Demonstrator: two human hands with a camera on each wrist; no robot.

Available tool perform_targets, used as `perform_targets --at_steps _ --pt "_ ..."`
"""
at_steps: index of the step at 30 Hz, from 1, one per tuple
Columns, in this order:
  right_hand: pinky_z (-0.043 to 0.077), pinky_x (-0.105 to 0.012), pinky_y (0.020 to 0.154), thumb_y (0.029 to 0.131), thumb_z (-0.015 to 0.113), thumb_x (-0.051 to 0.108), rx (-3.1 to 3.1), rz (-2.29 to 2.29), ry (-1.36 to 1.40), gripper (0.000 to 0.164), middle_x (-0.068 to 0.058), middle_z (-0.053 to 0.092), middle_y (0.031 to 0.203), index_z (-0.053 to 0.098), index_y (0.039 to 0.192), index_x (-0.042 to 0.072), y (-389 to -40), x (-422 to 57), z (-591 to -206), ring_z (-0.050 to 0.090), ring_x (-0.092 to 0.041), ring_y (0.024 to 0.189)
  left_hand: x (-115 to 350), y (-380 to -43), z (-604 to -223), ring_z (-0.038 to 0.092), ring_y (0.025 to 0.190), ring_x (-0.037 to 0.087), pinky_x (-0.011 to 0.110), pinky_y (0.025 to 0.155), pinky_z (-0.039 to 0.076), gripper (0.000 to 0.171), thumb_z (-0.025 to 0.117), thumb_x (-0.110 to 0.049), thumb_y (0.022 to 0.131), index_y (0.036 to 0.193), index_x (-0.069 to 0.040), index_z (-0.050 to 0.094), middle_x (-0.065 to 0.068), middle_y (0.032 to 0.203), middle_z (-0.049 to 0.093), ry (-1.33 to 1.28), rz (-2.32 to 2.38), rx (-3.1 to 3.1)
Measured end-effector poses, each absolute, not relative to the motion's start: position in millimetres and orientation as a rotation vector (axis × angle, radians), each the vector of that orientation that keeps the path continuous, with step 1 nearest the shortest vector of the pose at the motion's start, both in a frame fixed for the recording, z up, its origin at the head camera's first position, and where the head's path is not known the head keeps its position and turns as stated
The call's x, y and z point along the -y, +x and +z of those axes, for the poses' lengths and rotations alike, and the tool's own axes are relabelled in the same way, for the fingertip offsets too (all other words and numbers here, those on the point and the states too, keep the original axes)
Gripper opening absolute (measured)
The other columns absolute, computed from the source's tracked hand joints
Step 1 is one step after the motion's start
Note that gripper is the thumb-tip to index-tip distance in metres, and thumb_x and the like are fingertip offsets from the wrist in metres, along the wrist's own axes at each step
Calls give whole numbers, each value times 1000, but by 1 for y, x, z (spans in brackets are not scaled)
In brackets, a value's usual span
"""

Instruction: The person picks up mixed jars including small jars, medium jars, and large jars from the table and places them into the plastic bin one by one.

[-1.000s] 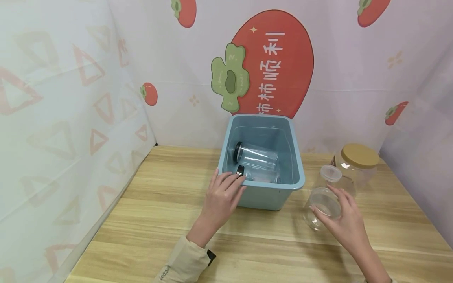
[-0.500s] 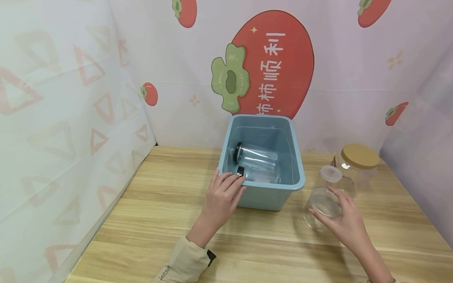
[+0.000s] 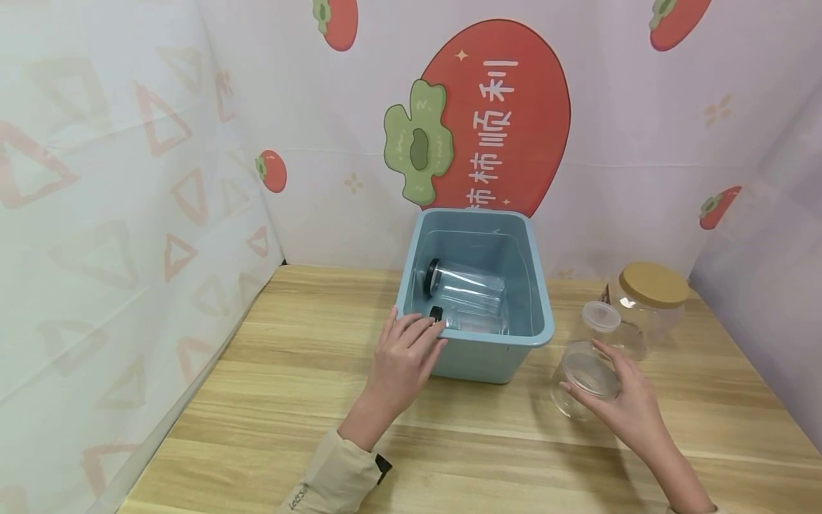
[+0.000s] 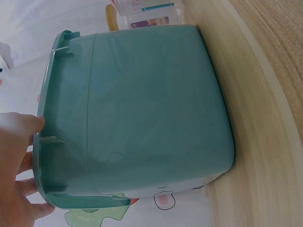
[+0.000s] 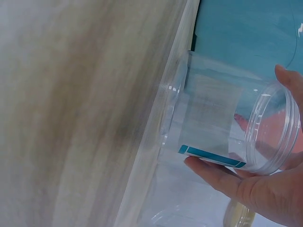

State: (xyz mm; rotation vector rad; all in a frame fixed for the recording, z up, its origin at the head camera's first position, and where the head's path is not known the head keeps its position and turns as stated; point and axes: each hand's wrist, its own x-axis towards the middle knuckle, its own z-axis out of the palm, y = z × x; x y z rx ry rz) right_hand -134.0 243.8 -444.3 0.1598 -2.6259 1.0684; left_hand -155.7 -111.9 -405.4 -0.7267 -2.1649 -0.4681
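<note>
Standing on the table [image 3: 302, 335], the bin [image 3: 478, 364] had the tan-lidded jar [image 3: 653, 289] at its three o'clock and the clear jar [image 3: 589, 371] at its four. The left hand [image 3: 401, 364] pinched the bin at seven o'clock; the right hand [image 3: 632, 407] curved round the clear jar. Two black-lidded jars [image 3: 469, 287] lay inside the bin.

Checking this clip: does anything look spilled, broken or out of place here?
Nothing looks spilled or visibly broken. Two black-lidded jars lie on their sides in the blue bin. Only the backdrop seems odd: its big red fruit print is sideways, green leaves to the left.
</note>
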Motion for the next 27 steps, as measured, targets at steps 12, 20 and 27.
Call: perform_targets --at_steps 12,20,27 --pt "43 -78 92 79 94 24 2649 1070 169 88 -38 54 142 50 150 -5 -135 -243 -440 48 -60 129 112 -157 -407 69 110 31 67 110 47 26 81 -13 93 119 -8 79 8 111 77 -734 -462 2166" --pt "52 -71 83 78 95 24 2651 1030 199 88 -38 56 139 52 149 -5 -135 -243 -434 56 -55 117 112 -157 -408 69 111 31 66 112 46 26 80 -13 93 119 -8 79 7 112 77 -731 -465 2166" --pt "51 -71 83 76 96 22 2631 1022 240 87 -37 58 136 53 147 -6 -135 -243 -427 58 -54 114 112 -157 -409 69 112 31 66 112 46 27 80 -13 94 120 -8 78 7 114 77 -727 -472 2171"
